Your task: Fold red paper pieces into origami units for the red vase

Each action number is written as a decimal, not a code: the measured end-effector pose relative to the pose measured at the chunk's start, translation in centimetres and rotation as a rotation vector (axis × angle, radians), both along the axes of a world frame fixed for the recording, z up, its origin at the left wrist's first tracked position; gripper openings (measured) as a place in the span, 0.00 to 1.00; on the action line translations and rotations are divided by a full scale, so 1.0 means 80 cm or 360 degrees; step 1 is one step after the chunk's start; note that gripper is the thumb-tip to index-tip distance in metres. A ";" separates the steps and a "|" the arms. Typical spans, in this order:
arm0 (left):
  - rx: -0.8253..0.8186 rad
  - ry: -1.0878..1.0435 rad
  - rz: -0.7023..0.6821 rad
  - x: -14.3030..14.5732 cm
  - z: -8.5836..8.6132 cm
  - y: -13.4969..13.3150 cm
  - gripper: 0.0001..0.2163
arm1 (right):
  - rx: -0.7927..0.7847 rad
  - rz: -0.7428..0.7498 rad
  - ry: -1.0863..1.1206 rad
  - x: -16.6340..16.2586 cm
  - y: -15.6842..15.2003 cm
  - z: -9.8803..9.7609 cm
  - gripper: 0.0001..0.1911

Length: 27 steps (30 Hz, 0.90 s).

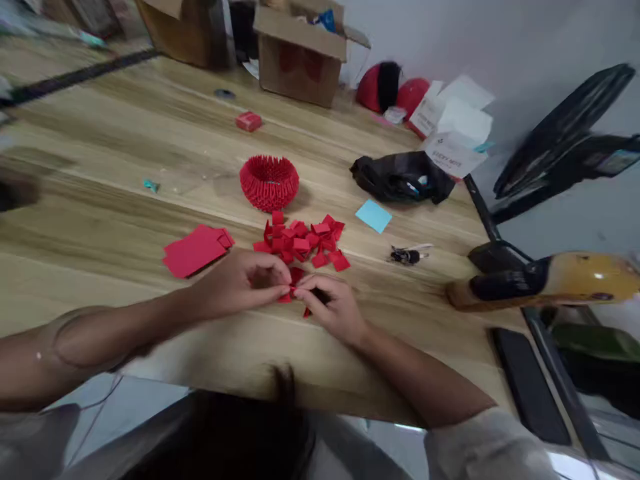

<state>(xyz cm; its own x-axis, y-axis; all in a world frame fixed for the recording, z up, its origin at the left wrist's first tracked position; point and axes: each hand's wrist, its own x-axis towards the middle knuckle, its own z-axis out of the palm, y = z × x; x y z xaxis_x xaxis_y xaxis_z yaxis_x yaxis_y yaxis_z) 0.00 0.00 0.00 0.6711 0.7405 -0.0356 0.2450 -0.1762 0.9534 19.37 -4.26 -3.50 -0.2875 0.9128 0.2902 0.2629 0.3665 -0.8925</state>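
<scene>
Near the table's front edge my left hand [250, 283] and my right hand [333, 303] meet, each pinching a small piece of red paper [293, 289] between thumb and fingers. The paper is mostly hidden by the fingertips. Just beyond them lies a loose pile of small folded red paper pieces [303, 241]. A stack of flat red paper sheets [197, 250] rests left of the pile, close to my left wrist. Behind the pile stands a round red bowl [270, 187] built of many folded paper pieces, with a spiky rim.
A small red packet [249, 121] and cardboard box [297, 70] stand farther back. To the right are a black plastic bag [400, 175], blue sticky notes [374, 216], a small dark tangled item [407, 255], a yellow-and-black bottle-like object [560, 279] and a black phone [530, 383].
</scene>
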 end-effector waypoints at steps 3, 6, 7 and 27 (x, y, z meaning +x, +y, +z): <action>0.0066 0.0012 -0.0007 0.002 0.001 0.001 0.05 | 0.0005 -0.0004 -0.0004 0.003 0.000 0.000 0.07; 0.0094 0.0024 -0.0021 0.002 0.001 0.000 0.06 | -0.0025 -0.0031 0.0011 0.002 0.000 0.002 0.07; 0.0097 0.0019 -0.0006 0.002 0.000 0.000 0.06 | -0.0037 -0.0036 0.0028 0.001 -0.001 0.002 0.07; -0.0071 -0.0149 0.0488 0.005 0.001 0.007 0.07 | -0.0158 -0.0117 -0.0003 -0.004 0.001 -0.005 0.06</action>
<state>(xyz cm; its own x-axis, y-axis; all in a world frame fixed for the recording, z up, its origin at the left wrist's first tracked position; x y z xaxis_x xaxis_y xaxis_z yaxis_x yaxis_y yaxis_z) 0.41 0.52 0.08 0.4187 0.9079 -0.0211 0.1910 -0.0653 0.9794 19.05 -4.18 -3.90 -0.2189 0.9556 0.1970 0.2874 0.2561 -0.9229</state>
